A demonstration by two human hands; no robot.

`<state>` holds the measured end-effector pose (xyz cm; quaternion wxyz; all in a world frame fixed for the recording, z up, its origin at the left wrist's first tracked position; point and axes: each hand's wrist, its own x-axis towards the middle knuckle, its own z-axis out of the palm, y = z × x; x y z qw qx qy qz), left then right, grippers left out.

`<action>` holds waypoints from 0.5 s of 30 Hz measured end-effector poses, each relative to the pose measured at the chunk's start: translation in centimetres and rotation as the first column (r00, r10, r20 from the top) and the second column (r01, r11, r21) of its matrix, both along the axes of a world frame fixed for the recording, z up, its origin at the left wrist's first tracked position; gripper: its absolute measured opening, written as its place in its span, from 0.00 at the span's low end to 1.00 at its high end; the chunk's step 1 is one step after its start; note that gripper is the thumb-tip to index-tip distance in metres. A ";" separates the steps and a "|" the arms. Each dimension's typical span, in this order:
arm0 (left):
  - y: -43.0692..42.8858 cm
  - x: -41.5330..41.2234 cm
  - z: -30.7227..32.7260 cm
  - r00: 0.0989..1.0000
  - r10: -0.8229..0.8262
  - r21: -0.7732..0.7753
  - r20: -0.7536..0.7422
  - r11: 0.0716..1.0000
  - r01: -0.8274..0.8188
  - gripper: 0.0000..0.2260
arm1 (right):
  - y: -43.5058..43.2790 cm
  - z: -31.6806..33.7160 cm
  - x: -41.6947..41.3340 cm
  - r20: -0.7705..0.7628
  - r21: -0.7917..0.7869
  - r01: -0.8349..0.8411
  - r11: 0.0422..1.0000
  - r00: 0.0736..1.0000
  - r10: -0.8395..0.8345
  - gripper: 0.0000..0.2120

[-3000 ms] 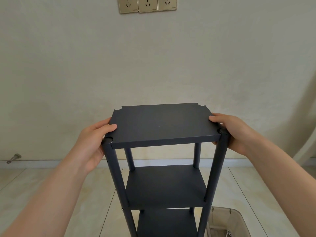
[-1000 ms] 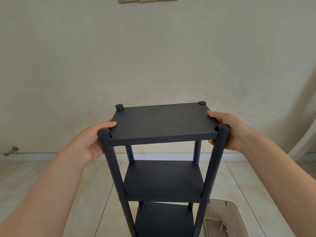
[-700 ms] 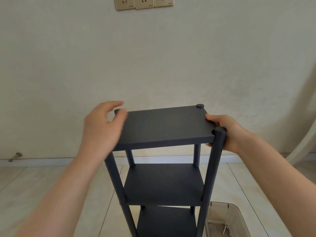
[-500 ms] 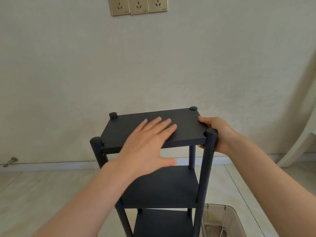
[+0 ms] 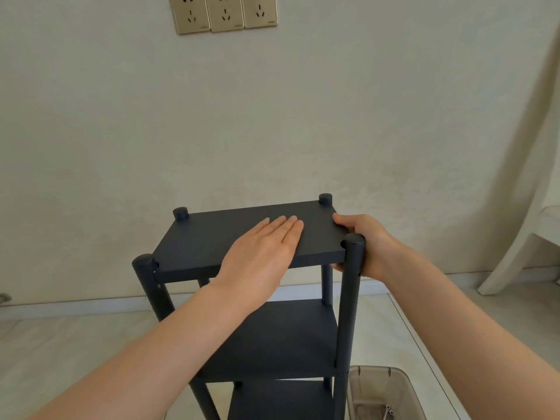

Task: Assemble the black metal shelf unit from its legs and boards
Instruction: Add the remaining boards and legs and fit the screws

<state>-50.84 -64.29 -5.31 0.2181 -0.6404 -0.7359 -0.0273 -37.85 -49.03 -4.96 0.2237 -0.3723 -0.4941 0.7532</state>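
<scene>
Nearly finished, by my reading. The shelf unit (image 5: pixel 303 298) stands upright on the tiled floor (image 5: pixel 75 359), close to the wall (image 5: pixel 121 131).

Done so far:
- Three boards show: top board (image 5: pixel 206 241), middle board (image 5: pixel 291 338), and lower board (image 5: pixel 281 401) at the frame's bottom edge. Anything below that is cut off.
- The legs (image 5: pixel 148 280) rise at the corners. Their round tops stand proud of the top board at all four corners, so the board looks seated.

Hands:
- The left hand (image 5: pixel 260 256) lies palm down on the top board with fingers straight and together (pressing or merely testing, I cannot tell).
- The right hand (image 5: pixel 368 244) grips the top board's right edge just behind the front right leg (image 5: pixel 348 313), thumb on top and fingers curled beneath.

Left to do, as a guess: check that the top board sits level and firm. Whether any fixings are missing, the view does not say.

Around:
- A clear plastic bin (image 5: pixel 406 386) sits on the floor just beside the front right leg, with a few small screws (image 5: pixel 388 408) inside.
- Wall sockets (image 5: pixel 224 12) are high up.
- Pale furniture (image 5: pixel 512 256) stands at the right, well apart.
- Nothing blocks the hands. The bin could be knocked if the unit is shifted right.
</scene>
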 end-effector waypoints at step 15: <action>-0.6 0.4 -1.7 1.000 0.020 -0.014 -0.005 1.000 -0.020 0.39 | -0.6 -1.3 0.3 0.021 0.001 -0.027 1.000 0.999 0.027 0.10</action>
